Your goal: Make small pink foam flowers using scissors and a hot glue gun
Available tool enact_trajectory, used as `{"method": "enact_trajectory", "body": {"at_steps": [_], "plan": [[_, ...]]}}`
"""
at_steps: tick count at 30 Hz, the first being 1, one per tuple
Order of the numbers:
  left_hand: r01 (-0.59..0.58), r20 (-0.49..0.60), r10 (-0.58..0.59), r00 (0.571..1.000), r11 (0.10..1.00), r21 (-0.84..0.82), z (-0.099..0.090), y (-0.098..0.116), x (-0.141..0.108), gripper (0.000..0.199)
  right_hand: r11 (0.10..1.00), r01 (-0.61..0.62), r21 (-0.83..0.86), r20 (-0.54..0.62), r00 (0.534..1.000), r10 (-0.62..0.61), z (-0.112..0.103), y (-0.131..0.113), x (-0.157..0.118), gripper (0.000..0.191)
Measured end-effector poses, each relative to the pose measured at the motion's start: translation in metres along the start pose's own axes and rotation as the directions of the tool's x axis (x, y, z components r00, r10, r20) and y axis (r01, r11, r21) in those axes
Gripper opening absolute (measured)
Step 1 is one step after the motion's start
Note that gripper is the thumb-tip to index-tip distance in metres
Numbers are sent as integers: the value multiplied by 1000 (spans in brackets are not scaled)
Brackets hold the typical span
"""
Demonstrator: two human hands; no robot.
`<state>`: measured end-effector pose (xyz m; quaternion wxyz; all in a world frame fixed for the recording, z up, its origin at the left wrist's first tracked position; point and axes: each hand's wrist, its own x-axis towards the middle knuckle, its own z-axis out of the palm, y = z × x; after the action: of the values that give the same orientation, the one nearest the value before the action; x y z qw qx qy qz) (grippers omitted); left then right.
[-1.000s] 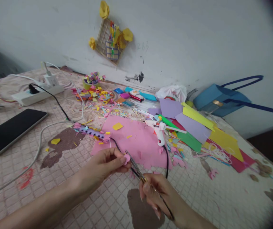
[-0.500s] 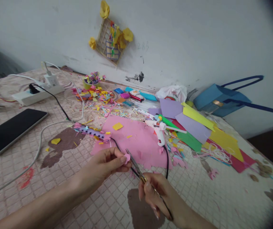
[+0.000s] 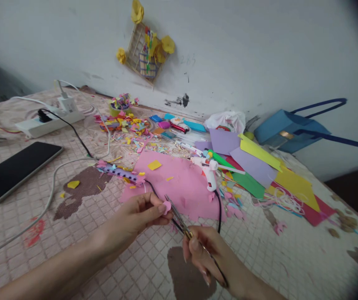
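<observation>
Between thumb and fingertips, my left hand (image 3: 149, 211) pinches a small pink paper piece (image 3: 167, 207). My right hand (image 3: 204, 254) is closed around a pair of scissors (image 3: 178, 218), whose blades point up and left beside the pink piece. Behind both hands lies a large pink sheet (image 3: 179, 183) with a yellow scrap (image 3: 154, 165) on it. A white glue gun (image 3: 208, 171) rests at the sheet's right side. To the left of the sheet is a purple strip (image 3: 121, 173) with dark dots and pink paper bits at its ends.
A black phone (image 3: 16, 171) and a white power strip (image 3: 49, 123) with cables are at left. Paper scraps (image 3: 125, 123) pile up at the back. Coloured sheets (image 3: 254, 162), white string (image 3: 287, 202) and a blue bag (image 3: 291, 129) are at right.
</observation>
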<state>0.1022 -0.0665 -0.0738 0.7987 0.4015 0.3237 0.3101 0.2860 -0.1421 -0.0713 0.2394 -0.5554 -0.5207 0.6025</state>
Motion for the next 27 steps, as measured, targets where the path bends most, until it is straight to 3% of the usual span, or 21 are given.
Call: {"method": "enact_trajectory", "body": {"at_steps": [8,14,20,27], "plan": [[3,3,-4,1000,1000,23,0,2,0,15,998,-23,57,-4,1000,23,0,-4,0,63],[-5,30,4,1000,1000,22,-1,1,1,15,998,-65,22,-3,998,65,-1,-8,-1,67],[-5,57,3,998,999,40,-3,2,0,15,999,-10,-41,20,1000,10,-4,-7,-1,67],[12,132,-20,991,998,61,-6,4,0,13,998,-32,-59,6,999,32,-6,-12,-7,67]]}}
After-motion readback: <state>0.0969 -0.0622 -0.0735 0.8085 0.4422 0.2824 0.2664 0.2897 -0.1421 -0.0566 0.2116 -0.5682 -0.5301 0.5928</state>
